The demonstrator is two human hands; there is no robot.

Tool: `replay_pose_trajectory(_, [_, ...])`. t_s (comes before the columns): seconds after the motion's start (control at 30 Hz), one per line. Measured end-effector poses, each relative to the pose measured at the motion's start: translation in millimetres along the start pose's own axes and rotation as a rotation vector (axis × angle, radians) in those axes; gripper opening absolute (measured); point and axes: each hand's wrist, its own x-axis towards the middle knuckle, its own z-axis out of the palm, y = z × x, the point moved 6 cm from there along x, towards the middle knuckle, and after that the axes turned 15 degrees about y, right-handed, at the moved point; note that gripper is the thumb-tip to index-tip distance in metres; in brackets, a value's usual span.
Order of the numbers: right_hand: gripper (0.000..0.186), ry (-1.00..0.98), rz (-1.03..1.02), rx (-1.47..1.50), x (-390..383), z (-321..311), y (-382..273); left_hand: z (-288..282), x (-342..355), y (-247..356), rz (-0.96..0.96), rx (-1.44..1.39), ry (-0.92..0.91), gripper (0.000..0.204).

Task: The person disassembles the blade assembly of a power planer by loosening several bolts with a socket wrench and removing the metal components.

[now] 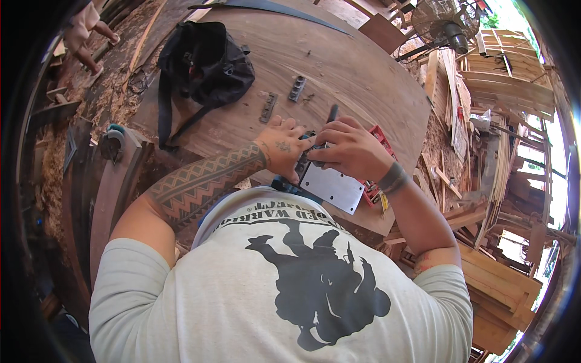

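Observation:
A dark and blue power tool (284, 187) with a flat silver plate (333, 190) dotted with holes lies at the near edge of the wooden work surface (378, 91). My left hand (279, 145) grips its dark body, thumb down beside the plate. My right hand (345, 145) is closed on the same tool just above the plate, its curled fingers overlapping the left fingertips and hiding what they grip exactly. A black rod (333, 112) sticks up beyond my right hand. Two small slotted metal pieces (296, 89) lie farther back. A red toolbox (379, 138) sits partly behind my right wrist.
A black bag (206, 66) lies at back left, near a long dark blade (290, 13). A fan (451, 33) stands at back right. Planks and lumber (496, 72) crowd both sides, with a teal saw (114, 142) at left. Another person's legs (91, 36) show top left.

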Motion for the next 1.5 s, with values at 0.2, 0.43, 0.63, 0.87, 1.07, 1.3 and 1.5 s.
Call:
replay_pose_trajectory(0.2, [0.028,-0.332,0.889,0.030,-8.1,25.6,5.9,1.1,-0.5,-1.9,-0.013,-0.004,0.055,0.110])
replay_pose_trajectory(0.43, [0.039,0.006,0.134,-0.120,-0.7,11.5,5.2,2.2,0.6,-2.4,-0.012,0.011,-0.031,0.112])
replay_pose_trajectory(0.63, [0.036,-0.232,0.609,-0.026,1.4,19.6,-0.9,-4.9,3.4,0.2,-0.085,-0.009,-0.125,0.118])
replay_pose_trajectory(0.87, [0.052,0.009,0.214,-0.053,-10.4,15.3,4.5,-0.9,-3.3,-3.2,-0.025,0.006,0.089,0.114])
replay_pose_trajectory(1.07, [0.054,-0.106,0.398,0.073,-10.2,18.0,15.8,5.1,-3.9,-1.1,-0.020,0.019,0.080,0.105])
replay_pose_trajectory(1.3, [0.042,-0.079,0.950,0.322,-27.3,40.0,4.9,-6.5,2.1,1.2,-0.061,-0.013,-0.036,0.101])
replay_pose_trajectory(1.5, [0.036,0.127,1.129,0.976,-49.1,69.7,12.0,-4.0,1.8,2.3,-0.073,0.002,-0.122,0.110])
